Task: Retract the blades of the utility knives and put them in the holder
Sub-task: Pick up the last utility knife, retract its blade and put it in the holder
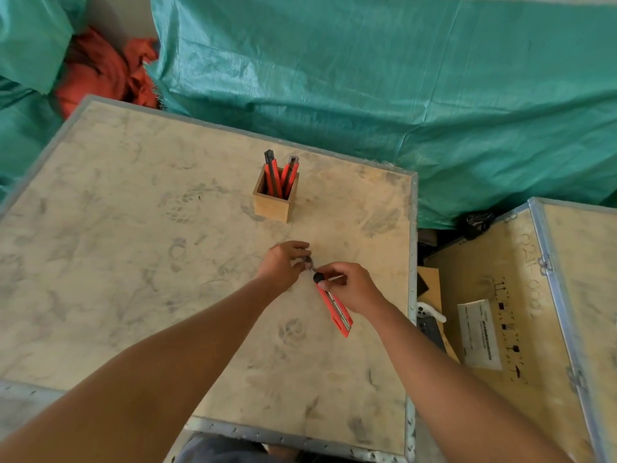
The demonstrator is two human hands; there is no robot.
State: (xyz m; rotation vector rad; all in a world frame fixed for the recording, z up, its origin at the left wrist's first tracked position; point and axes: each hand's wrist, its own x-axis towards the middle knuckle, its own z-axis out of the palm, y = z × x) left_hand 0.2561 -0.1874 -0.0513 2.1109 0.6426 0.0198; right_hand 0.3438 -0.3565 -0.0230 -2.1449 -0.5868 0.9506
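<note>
Over the bench: (133, 262) the orange utility knife (335, 310) is held near its front edge.
Right hand: (350, 289) gripping the knife body, thumb by the black knob.
Left hand: (283, 262) pinched closed at the blade end.
Holder: (272, 208) further back, 2 knives already inside.
Advice: loosen the knob, keep fingertips off the edge, slide the blade fully in.

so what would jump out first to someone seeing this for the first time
Probably the two hands meeting near the middle of the wooden crate top: the right hand grips an orange utility knife while the left hand pinches at its front end. Next, the small wooden holder farther back, with orange knives already standing in it. Behind everything, a green tarp fills the background.
</note>
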